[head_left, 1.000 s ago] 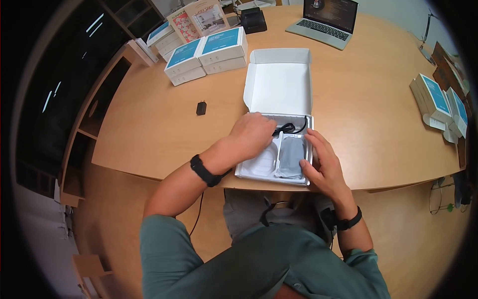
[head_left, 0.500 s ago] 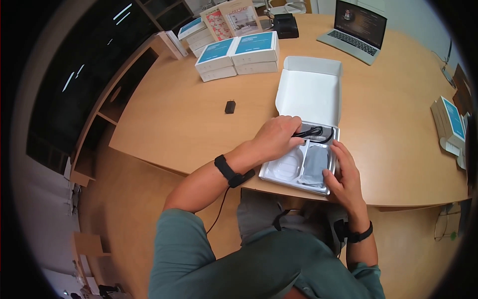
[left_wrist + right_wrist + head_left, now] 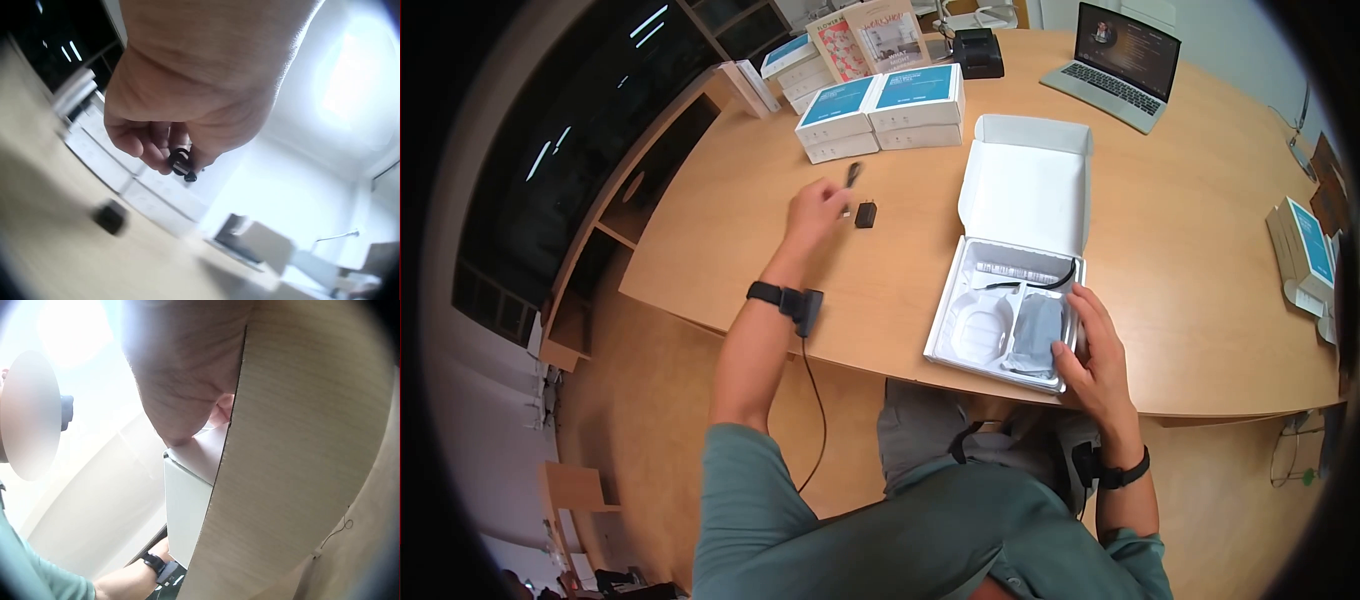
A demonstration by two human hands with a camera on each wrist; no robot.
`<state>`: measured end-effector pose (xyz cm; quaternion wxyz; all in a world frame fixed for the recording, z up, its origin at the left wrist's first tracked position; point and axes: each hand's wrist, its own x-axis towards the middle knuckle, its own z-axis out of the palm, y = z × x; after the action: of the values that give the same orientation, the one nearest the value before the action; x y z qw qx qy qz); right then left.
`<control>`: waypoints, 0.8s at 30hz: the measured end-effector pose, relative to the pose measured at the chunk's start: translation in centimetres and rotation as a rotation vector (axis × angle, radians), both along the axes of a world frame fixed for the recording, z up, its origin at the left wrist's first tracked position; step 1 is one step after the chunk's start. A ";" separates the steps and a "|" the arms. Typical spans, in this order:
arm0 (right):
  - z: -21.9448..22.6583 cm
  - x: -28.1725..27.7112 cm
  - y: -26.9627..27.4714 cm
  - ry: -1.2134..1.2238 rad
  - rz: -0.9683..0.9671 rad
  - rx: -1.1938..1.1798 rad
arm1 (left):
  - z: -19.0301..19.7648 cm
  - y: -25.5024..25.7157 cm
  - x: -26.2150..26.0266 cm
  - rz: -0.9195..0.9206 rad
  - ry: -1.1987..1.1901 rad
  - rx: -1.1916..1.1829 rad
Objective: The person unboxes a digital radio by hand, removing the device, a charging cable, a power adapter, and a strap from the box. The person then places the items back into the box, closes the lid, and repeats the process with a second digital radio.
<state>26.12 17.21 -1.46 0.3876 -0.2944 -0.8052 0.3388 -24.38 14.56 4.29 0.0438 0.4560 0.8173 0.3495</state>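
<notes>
Over the table's left part, my left hand (image 3: 815,212) holds a bundled black cable (image 3: 853,175), blurred in the head view. In the left wrist view the cable's metal plug (image 3: 181,167) shows between thumb and fingers. A small black power adapter (image 3: 866,214) lies on the table beside that hand. My right hand (image 3: 1103,345) grips the right side of an open white box (image 3: 945,300), its thumb over the rim. Inside, a grey bagged item (image 3: 1035,330) fills the right compartment. Another black cable (image 3: 1055,283) lies in the rear compartment, and the left, rounded compartment holds nothing.
Several white-and-blue boxes (image 3: 918,95) stand stacked at the back left, with books (image 3: 887,40) behind them. A laptop (image 3: 1110,75) sits open at the back right. More boxes (image 3: 1305,240) stand at the right edge. The table's front edge (image 3: 870,370) runs close below the open box.
My left hand has lifted the bundled cable out of the box's rear compartment and moved left toward the adapter. The right hand stays at the box. The head view has shifted.
</notes>
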 end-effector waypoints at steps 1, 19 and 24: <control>0.0 0.1 0.0 0.004 0.000 0.001 | -1.1 -0.8 -2.5 0.089 0.053 -0.095; 0.2 0.0 -0.1 0.018 -0.007 -0.043 | 1.3 1.4 19.7 -0.904 0.595 -0.081; -0.3 0.4 0.0 0.011 -0.021 0.022 | -1.7 3.0 23.5 -0.880 0.809 -0.293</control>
<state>26.49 17.22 -1.73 0.3986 -0.2966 -0.8037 0.3274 -0.91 17.55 2.56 -0.0676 0.8363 0.5438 -0.0179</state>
